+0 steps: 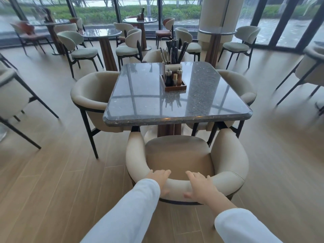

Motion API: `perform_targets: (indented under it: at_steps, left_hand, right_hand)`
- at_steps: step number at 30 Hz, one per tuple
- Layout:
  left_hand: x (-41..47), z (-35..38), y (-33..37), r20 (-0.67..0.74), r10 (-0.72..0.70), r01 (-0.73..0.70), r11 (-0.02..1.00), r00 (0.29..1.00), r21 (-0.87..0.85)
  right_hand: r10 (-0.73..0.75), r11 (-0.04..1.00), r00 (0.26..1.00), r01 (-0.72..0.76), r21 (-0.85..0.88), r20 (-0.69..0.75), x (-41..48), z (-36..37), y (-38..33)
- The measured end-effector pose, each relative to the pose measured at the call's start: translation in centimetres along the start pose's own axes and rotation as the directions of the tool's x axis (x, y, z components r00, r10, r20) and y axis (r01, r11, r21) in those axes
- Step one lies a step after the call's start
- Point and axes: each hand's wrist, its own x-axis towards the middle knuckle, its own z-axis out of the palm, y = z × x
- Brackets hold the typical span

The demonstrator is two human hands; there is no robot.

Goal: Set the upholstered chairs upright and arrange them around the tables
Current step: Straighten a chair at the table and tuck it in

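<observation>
- The near chair (178, 155) hides its own legs beneath its seat and curved back; only a dark strip of frame shows under the back's lower edge
- The far chair (152, 56) is mostly hidden behind the table (175, 118) and the wooden tray (175, 87) of cutlery and grinders; just the top of its back shows
- The table top covers part of the right chair (245, 85) and the inner arm of the left chair (87, 95); other chairs at the picture's edges are cut off
- Both hands are blurred, so the fingertips are hard to make out
- The near chair stands upright on the wooden floor (52, 172) at the table's near side, its seat facing the table and its arm ends at the table edge; it has a cream tub-shaped back and a darker beige seat cushion
- The left hand (160, 179) grips the top of the back, fingers slightly spread over the inner side, thumb on the outer face; the right hand (199, 185) holds it likewise, just beside
</observation>
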Motion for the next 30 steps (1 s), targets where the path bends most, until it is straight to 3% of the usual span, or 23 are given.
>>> perform_targets:
  at_steps: [4, 11, 17, 22, 30]
  left_hand:
    - [-3.0, -3.2, -2.3, -0.126, -0.207, 0.132, 0.888, 0.970, -0.441]
    - [-8.4, -7.4, -9.0, -0.252, -0.381, 0.142, 0.755, 0.890, -0.640]
    - [-11.2, -9.2, -17.1, -0.293, -0.407, 0.134, 0.750, 0.865, -0.647]
    - [-12.3, -12.8, -26.5, -0.299, -0.342, 0.119, 0.811, 0.891, -0.573]
    - [-13.8, -18.9, -40.8, -0.405, -0.303, 0.093, 0.882, 0.863, -0.462]
  right_hand:
    - [-0.039, 0.990, 0.991, 0.056, 0.130, -0.125, -0.4, -3.6, -2.9]
    - [-0.096, 0.960, 0.973, 0.146, 0.239, -0.209, -0.2, -7.2, -10.0]
    - [-0.085, 0.944, 0.976, 0.144, 0.298, -0.202, 2.2, -8.8, -18.2]
    - [-0.053, 0.950, 0.999, 0.054, 0.309, -0.010, 5.4, -9.9, -26.9]
    - [-0.003, 0.938, 1.000, 0.010, 0.347, -0.022, 11.1, -11.3, -40.4]
